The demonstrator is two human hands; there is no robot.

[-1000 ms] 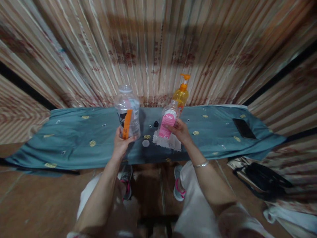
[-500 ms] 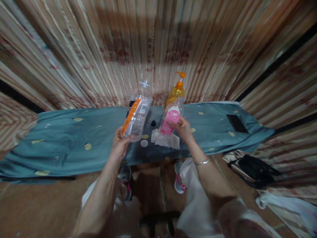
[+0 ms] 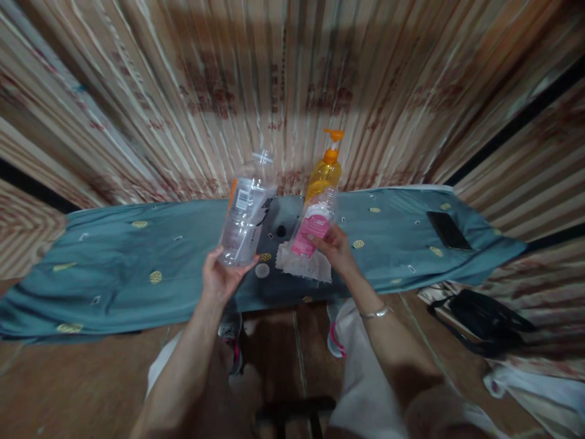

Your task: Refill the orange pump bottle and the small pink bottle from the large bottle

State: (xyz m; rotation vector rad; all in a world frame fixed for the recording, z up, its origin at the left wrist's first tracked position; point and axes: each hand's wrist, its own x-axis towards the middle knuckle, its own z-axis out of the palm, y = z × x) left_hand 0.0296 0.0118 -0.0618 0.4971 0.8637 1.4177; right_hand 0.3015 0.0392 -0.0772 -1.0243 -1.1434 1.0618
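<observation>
My left hand (image 3: 223, 274) grips a large clear plastic bottle (image 3: 247, 213) by its base; it leans with its neck up and away, and a barcode shows on its label. My right hand (image 3: 336, 247) is closed on a smaller clear bottle with a pink label (image 3: 313, 228), also tilted. Behind that one stands an orange pump bottle (image 3: 325, 174) with yellow liquid, partly hidden. A pale cloth (image 3: 311, 268) lies below the pink-labelled bottle. Between the two held bottles are a small black cap (image 3: 281, 231) and a white round disc (image 3: 262, 270).
A teal patterned cloth (image 3: 183, 274) covers the long table. On its right end lies a dark phone (image 3: 448, 230). A black bag (image 3: 484, 317) rests on the floor at the right. A striped curtain (image 3: 228, 91) hangs behind the table.
The large bottle has turned in my left hand, so its orange stripe has moved to the left edge and the barcode side faces me. The pink-labelled bottle has shifted only slightly.
</observation>
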